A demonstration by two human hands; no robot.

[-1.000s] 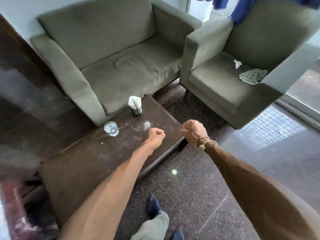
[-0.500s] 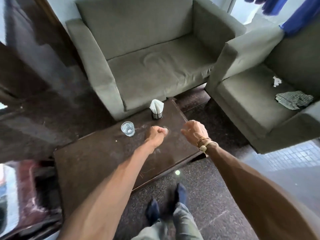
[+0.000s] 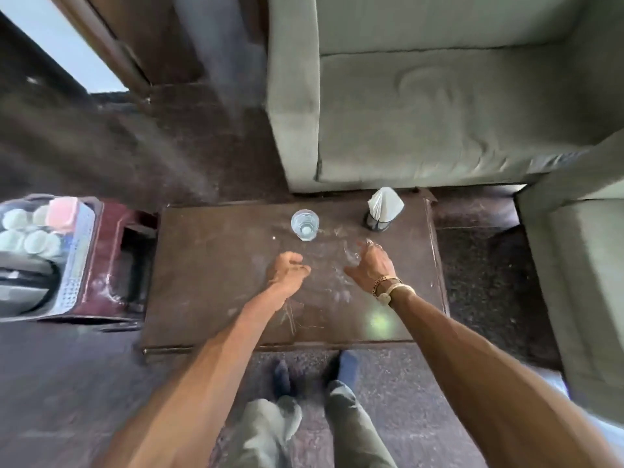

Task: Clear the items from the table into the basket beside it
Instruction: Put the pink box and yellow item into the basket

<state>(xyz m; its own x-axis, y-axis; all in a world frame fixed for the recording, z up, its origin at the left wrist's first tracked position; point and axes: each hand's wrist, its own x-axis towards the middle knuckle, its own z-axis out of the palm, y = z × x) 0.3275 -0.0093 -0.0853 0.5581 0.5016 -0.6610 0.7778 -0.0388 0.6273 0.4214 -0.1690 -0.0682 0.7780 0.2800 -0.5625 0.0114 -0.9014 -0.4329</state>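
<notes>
The table (image 3: 209,282) stands in front of the person, with a sofa (image 3: 439,123) behind its far edge and an armchair (image 3: 580,265) off its right end. The basket (image 3: 79,265) sits just beside the table's left end, with cups (image 3: 37,239) in it. On the table's far half, a glass (image 3: 305,225) stands left of the napkin holder (image 3: 381,212). A second glass (image 3: 353,255) is nearer, between the two, beside the right hand (image 3: 371,268); the left hand (image 3: 287,271) is left of it

A clear tumbler (image 3: 305,225) stood upright toward the far edge of the dark, scuffed table (image 3: 209,298), with a black napkin holder (image 3: 383,211) full of white napkins to its right. A second glass (image 3: 352,255), blurred, sat nearer. The basket (image 3: 79,251) at the table's left end held pale cups (image 3: 37,241).
</notes>
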